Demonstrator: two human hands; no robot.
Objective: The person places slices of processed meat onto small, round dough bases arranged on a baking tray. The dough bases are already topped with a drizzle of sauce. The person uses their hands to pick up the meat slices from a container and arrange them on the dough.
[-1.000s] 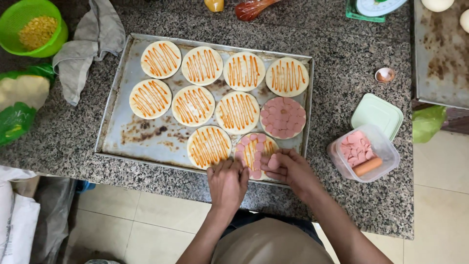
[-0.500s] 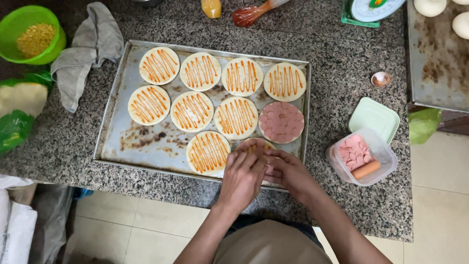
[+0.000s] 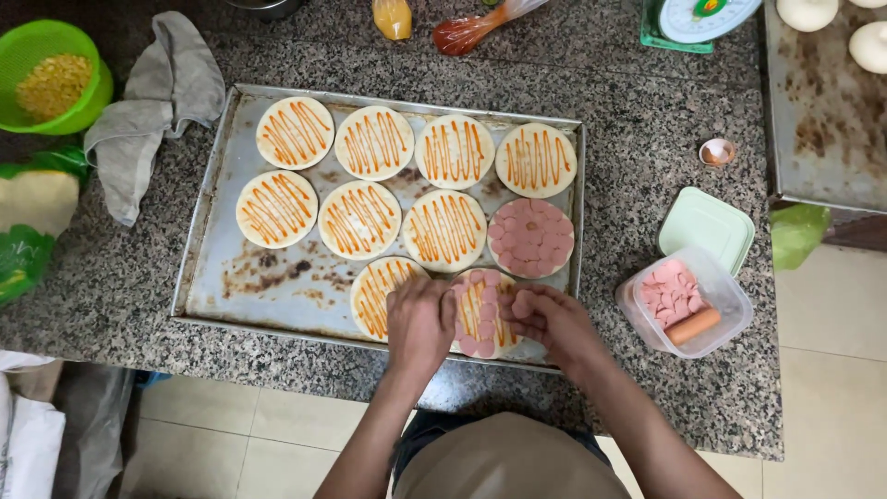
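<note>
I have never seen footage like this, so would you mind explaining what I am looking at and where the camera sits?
There is no machine here, just a person working with bare hands. The single camera is worn on their head and looks straight down, so their arms come up from the bottom edge. On the granite counter lies a metal baking tray with ten small round dough bases striped with orange sauce. One base is fully covered with pink sausage slices. The left hand and right hand are at a partly covered base, and the right fingers pinch a sausage slice. To the right stands a clear tub of more slices, with its pale green lid beside it.
</note>
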